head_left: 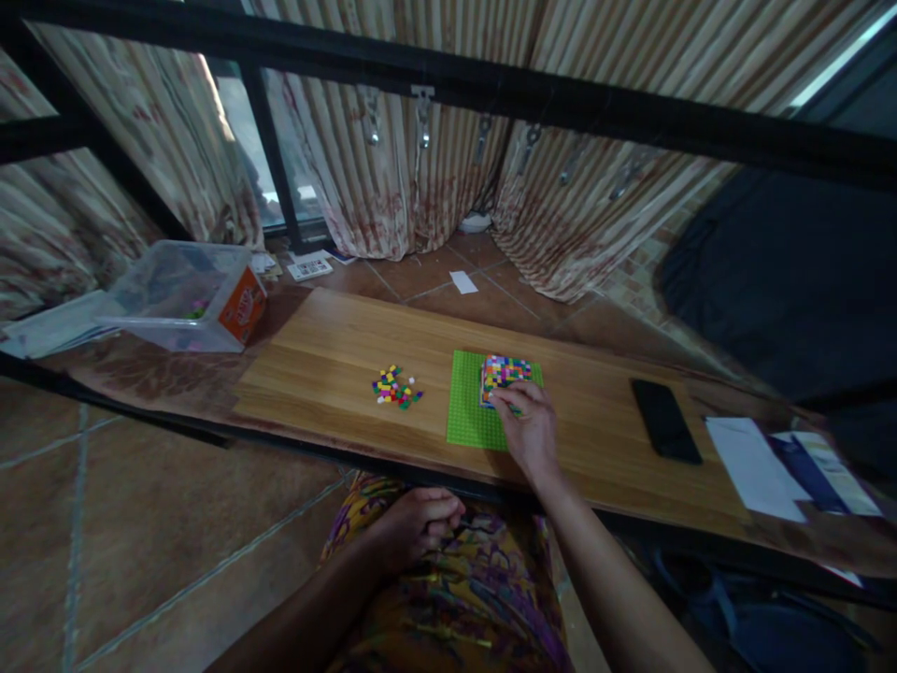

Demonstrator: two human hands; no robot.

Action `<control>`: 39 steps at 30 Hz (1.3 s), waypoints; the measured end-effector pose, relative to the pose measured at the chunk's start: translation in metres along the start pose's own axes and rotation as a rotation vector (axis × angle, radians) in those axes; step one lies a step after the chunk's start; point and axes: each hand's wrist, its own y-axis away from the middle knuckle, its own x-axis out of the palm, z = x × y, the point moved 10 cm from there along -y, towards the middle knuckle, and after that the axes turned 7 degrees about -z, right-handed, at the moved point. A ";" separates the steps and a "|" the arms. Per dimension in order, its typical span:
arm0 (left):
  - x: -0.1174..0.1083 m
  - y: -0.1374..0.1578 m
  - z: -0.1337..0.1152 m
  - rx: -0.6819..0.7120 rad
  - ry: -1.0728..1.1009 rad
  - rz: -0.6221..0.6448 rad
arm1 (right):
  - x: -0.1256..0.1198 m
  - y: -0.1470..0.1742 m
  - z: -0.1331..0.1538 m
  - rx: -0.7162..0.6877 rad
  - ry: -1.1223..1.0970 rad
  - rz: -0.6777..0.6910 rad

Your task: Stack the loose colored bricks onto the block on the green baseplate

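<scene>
Right hand of mine rests on the green baseplate, fingertips pinching at the near edge of the brick block standing on the baseplate's far right corner. Left hand lies fisted in my lap, below the baseplate; loose bricks lie left of it on the surface, a phone well to its right.

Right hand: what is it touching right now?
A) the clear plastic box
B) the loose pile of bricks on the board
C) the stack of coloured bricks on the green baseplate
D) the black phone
C: the right hand has its fingertips at the near edge of the stack of coloured bricks on the green baseplate, while the left hand rests closed in the lap, away from the loose pile of bricks.
</scene>
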 end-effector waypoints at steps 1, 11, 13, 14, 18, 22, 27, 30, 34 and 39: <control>0.000 -0.001 0.001 -0.007 0.013 0.011 | 0.000 -0.001 0.000 -0.007 0.003 0.000; 0.001 -0.003 0.002 -0.041 0.066 0.031 | 0.003 -0.006 0.001 -0.057 0.026 -0.009; 0.000 -0.003 0.002 -0.033 0.069 0.024 | 0.003 -0.004 0.006 -0.114 0.050 -0.012; -0.001 -0.004 0.002 -0.028 0.070 0.021 | 0.003 -0.002 0.009 -0.145 0.067 -0.011; -0.002 -0.005 0.002 -0.025 0.070 0.023 | 0.004 0.004 0.018 -0.226 0.121 -0.019; -0.002 -0.004 0.002 -0.047 0.064 0.010 | 0.004 0.006 0.023 -0.244 0.111 -0.030; -0.004 -0.004 0.003 -0.055 0.065 -0.001 | 0.006 0.009 0.020 -0.210 0.097 -0.029; -0.005 -0.005 0.005 -0.060 0.072 0.000 | 0.007 0.009 0.017 -0.196 0.099 -0.020; -0.004 -0.007 0.005 -0.054 0.078 0.011 | 0.012 0.010 0.013 -0.192 0.104 0.024; -0.003 -0.009 0.007 -0.058 0.092 0.014 | 0.015 0.011 0.011 -0.188 0.142 0.050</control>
